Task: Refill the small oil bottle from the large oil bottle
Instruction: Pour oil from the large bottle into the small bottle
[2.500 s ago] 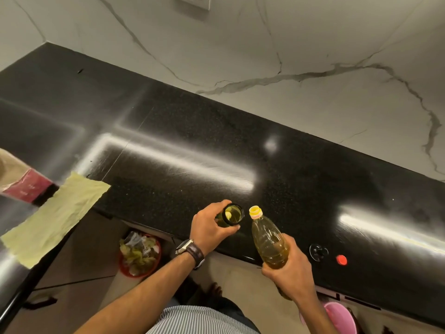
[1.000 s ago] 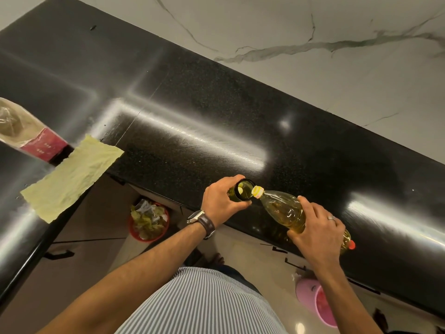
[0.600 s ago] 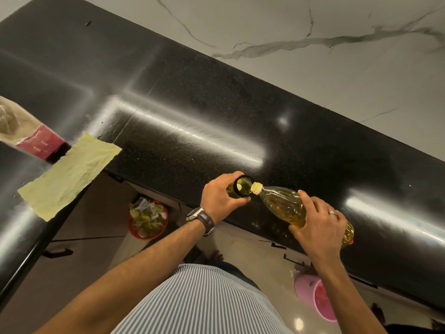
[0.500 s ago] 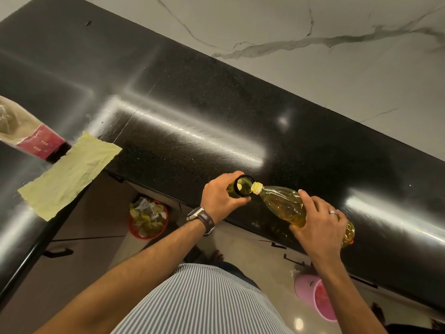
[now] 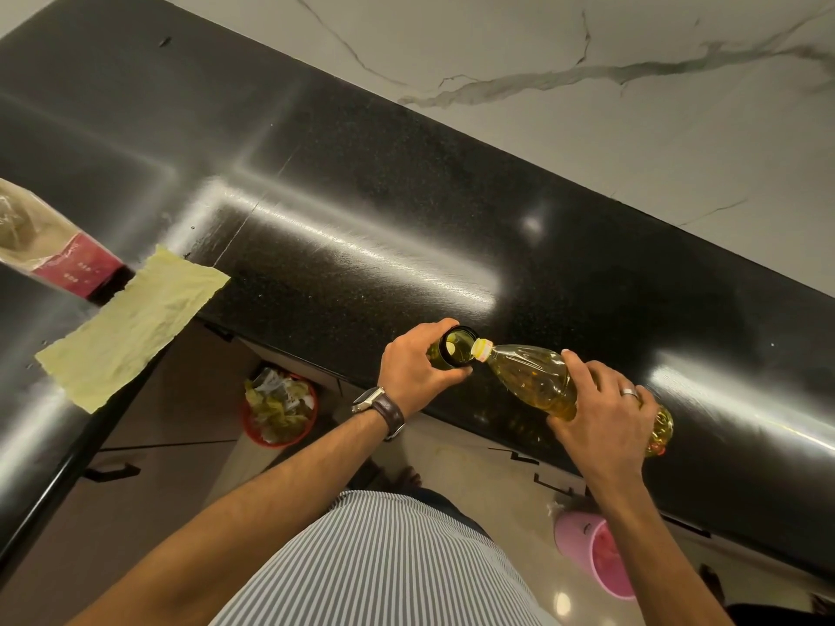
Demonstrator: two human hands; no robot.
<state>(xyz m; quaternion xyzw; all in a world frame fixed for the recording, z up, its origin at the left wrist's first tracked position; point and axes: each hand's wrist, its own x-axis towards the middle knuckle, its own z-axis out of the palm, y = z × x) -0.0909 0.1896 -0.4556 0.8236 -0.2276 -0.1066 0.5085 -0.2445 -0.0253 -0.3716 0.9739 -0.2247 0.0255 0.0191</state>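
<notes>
- Small oil bottle [image 5: 452, 353] stands upright at the near edge of the black countertop [image 5: 361, 219], its dark round mouth open and facing up, with pale yellow-green liquid visible inside.
- Left hand [image 5: 413, 368] wraps around the small oil bottle from the left, fingers curled over its far side and thumb along the near side, holding it firmly.
- Large oil bottle [image 5: 533, 377] is clear plastic, partly filled with golden oil, and lies tipped nearly level; its yellow neck ring [image 5: 481, 350] sits right at the rim of the small bottle's mouth.
- Right hand [image 5: 601, 413] grips the large oil bottle around its middle from above, fingers curled over the body, with a ring [image 5: 629, 392] on 1 finger; the bottle's base sticks out past the hand to the right.
- Whether oil is flowing between the 2 mouths cannot be told at this size.
- Brown-strapped wristwatch [image 5: 379, 406] sits on the left wrist.
- Yellow cloth [image 5: 131, 327] lies flat at the inner corner of the countertop, well to the left of the bottles, hanging partly over the edge.
- Packet with a red label [image 5: 45, 246] rests at the far left, just beside the cloth.
- Red bin [image 5: 280, 408] holding scraps stands on the floor below the counter edge, and a pink bucket [image 5: 592, 553] stands on the floor to the right.
- White marble wall [image 5: 632, 106] with grey veins runs behind the countertop.
</notes>
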